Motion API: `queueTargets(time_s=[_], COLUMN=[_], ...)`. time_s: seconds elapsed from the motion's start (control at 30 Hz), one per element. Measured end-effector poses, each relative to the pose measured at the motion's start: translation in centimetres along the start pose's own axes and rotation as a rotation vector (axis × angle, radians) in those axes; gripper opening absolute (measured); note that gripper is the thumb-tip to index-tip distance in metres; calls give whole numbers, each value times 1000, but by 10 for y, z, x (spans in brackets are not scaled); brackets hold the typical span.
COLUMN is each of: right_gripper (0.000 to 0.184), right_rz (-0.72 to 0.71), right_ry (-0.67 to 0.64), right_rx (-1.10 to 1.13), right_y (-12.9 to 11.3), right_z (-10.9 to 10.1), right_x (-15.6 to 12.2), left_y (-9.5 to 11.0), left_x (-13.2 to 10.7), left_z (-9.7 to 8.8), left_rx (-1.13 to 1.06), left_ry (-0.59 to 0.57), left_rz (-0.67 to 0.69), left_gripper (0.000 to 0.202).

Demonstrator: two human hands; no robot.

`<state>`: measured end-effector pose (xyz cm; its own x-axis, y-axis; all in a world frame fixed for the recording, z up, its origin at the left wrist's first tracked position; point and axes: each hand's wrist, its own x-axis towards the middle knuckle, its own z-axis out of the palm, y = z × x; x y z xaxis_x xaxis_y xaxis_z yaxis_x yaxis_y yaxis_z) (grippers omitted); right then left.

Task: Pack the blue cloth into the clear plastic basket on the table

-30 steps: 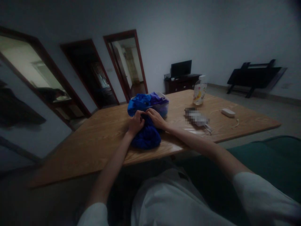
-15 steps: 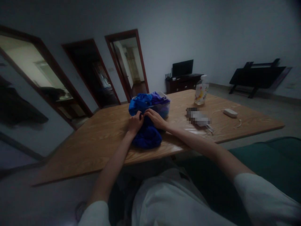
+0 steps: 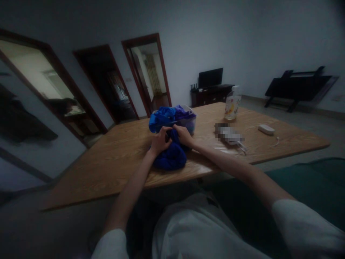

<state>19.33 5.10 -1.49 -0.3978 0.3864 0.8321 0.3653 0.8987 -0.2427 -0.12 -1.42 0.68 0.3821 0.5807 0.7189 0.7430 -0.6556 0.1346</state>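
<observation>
A bunched dark blue cloth (image 3: 170, 156) is grasped by both hands at its upper edge, on the near part of the wooden worktop (image 3: 113, 162). The left hand (image 3: 159, 141) is clenched on the cloth from the left, its fingers curled into the fabric; the right hand (image 3: 184, 134) is closed on the same edge from the right, and the two grips are seen almost touching each other. The bulk of the cloth is gathered in a mound just below and towards the person from both grips, resting on the worktop.

Just beyond the grips, a clear plastic tub (image 3: 188, 122) is seen, filled with more blue and purple fabric (image 3: 168, 117) heaped above its rim. To the right of the right grip, well apart, a blurred flat object (image 3: 229, 133) is laid on the worktop, with a pump bottle (image 3: 232, 104) standing upright beyond it. Farther right still, a small white oblong device (image 3: 266, 129) with a thin cord is found near the worktop's edge.

Below the grips, both bare forearms are stretched out from white short sleeves. The scene is dimly lit, so the fingertips buried in the fabric cannot be told apart
</observation>
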Motion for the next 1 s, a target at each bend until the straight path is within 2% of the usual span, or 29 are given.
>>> queueTargets(time_s=[0.2,0.37,0.53,0.73,0.87,1.0], right_gripper=[5,23,29,35,42,39], right_rz=[14,-14,-69,-189,-206,-184], right_ry=[-32,-45,-77,-99,-98,-43], right_rx=[152,134,69,28,-13,-42], right_y=[-4,-8,-17,-27,-26,-22], right_z=[-4,-3,-6,-15,-12,-5], right_x=[1,0,1,3,2,1], left_y=[-1,-2,-3,-7,-8,-7], left_x=[1,1,1,0,1,1], left_z=[2,3,7,11,11,11], left_rx=[56,115,127,16,-9,-41], left_ry=[30,70,110,187,212,213], left_rz=[45,43,-68,-224,-252,-231], left_gripper=[29,15,14,17,16,16])
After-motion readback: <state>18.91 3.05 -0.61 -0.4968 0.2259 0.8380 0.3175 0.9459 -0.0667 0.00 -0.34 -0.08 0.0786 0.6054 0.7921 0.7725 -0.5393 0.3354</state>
